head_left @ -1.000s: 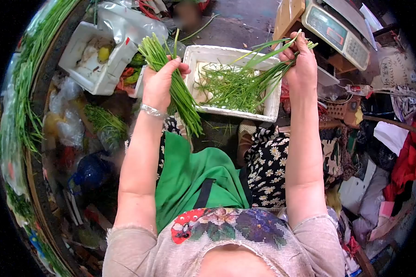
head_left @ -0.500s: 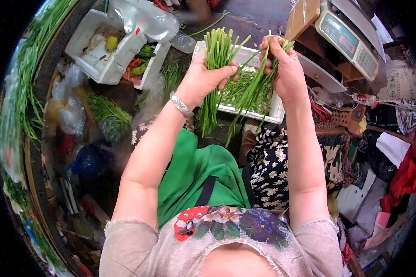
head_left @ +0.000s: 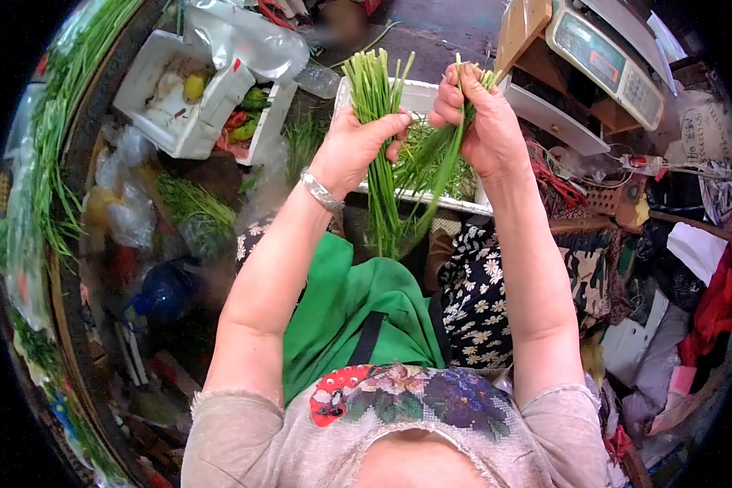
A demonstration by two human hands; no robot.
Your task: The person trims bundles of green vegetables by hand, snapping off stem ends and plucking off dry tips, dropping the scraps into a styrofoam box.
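Observation:
My left hand [head_left: 351, 150] is closed around a thick bunch of long green chives [head_left: 372, 85], pale cut ends up and thin leaves hanging down. To its right, my right hand [head_left: 490, 122] pinches a smaller clump of chives [head_left: 441, 167] between thumb and fingers; one stalk pokes up above the fingertips. The leaves of both bunches come close together at the bottom. Under the hands stands a white foam box [head_left: 478, 203] with loose green pieces [head_left: 419, 146] in it, partly hidden by the hands and chives.
At upper left is another foam box [head_left: 142, 106] with a yellow item, beside red and green peppers [head_left: 248, 118]. A scale [head_left: 606, 61] stands at upper right. More greens lie along the left ledge [head_left: 61, 122]. A green cloth [head_left: 358, 301] covers my lap.
My right hand has moved slightly left, and its chives have swung left toward the left bunch. My left hand keeps its hold, nearly in place. The view has shifted slightly.

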